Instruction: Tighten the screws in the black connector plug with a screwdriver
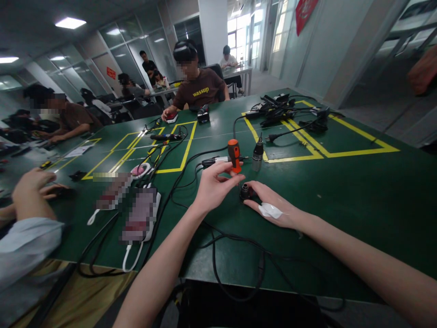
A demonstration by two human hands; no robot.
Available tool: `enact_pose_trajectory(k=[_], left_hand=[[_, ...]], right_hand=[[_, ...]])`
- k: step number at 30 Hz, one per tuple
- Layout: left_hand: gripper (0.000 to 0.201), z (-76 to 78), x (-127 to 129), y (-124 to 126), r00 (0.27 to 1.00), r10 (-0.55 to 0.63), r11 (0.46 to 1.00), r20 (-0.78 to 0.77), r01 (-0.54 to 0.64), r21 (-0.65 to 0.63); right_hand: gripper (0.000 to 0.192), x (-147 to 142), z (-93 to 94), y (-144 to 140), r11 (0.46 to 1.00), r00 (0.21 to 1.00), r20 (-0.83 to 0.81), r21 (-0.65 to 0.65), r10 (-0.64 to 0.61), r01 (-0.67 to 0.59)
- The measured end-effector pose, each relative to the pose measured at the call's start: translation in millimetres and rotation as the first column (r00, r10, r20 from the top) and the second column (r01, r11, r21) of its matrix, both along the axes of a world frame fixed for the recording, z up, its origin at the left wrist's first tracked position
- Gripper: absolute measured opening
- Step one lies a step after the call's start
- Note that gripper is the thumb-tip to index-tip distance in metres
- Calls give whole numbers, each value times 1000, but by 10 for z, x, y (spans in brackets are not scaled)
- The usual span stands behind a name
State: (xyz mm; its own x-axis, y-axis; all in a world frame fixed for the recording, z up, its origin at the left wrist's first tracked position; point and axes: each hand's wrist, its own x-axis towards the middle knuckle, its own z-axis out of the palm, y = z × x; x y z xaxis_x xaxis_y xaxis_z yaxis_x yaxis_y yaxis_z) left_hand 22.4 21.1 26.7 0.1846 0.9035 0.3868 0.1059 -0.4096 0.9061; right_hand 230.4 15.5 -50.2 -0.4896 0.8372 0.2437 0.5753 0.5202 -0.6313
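My left hand [216, 184] is closed round the lower part of an upright screwdriver [234, 152] with an orange and grey handle. Its thin shaft runs down beside a small black round part [244, 192] on the table. Thumb and fingers of my right hand [271, 202] grip that black part from the right; a white patch is stuck near the base of the thumb. Just behind my hands stands a dark and grey cylindrical tool part [257, 155] with a pointed tip upward. To its left lies a slim silver and black corded tool [215, 161].
Black cables [235, 239] loop across the green table [341, 218]. Two blurred-out phones, one a phone [141, 216] with a white cord, lie left. A heap of black adapters [276, 109] lies at the back right. A co-worker's arm [30, 196] reaches in from the left; a person [201, 86] sits opposite.
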Motion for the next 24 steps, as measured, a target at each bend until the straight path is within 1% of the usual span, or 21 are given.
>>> enact_pose_trajectory(k=[6, 8, 10, 13, 15, 17, 20, 24], left_hand=[[30, -14, -9, 15, 1000, 11, 1000, -4, -11, -11], [37, -22, -9, 24, 999, 0, 1000, 38, 1, -31], [43, -19, -10, 24, 992, 7, 1000, 125, -3, -29], [42, 1, -21, 14, 996, 16, 999, 93, -12, -45], [42, 11, -36, 12, 999, 2, 1000, 52, -1, -24], [43, 20, -49, 9, 999, -6, 1000, 49, 7, -10], [41, 34, -53, -6, 1000, -17, 1000, 9, 17, 12], [40, 39, -38, -14, 999, 17, 999, -39, -16, 32]], right_hand=[[29, 4, -2, 0, 1000, 1000, -11, 3, 3, -3], [29, -1, 8, -2, 1000, 1000, -6, 9, -5, 5], [30, -12, 40, -16, 1000, 1000, 5, 8, 2, -2], [31, -40, 109, -34, 1000, 999, 38, 18, 14, -15], [33, -56, 143, -30, 1000, 998, 63, 14, 17, -18], [34, -66, 164, -22, 1000, 997, 74, 9, 10, -10], [35, -69, 175, -23, 1000, 998, 60, 10, 15, -16], [35, -66, 157, -26, 999, 999, 35, 15, 28, -29]])
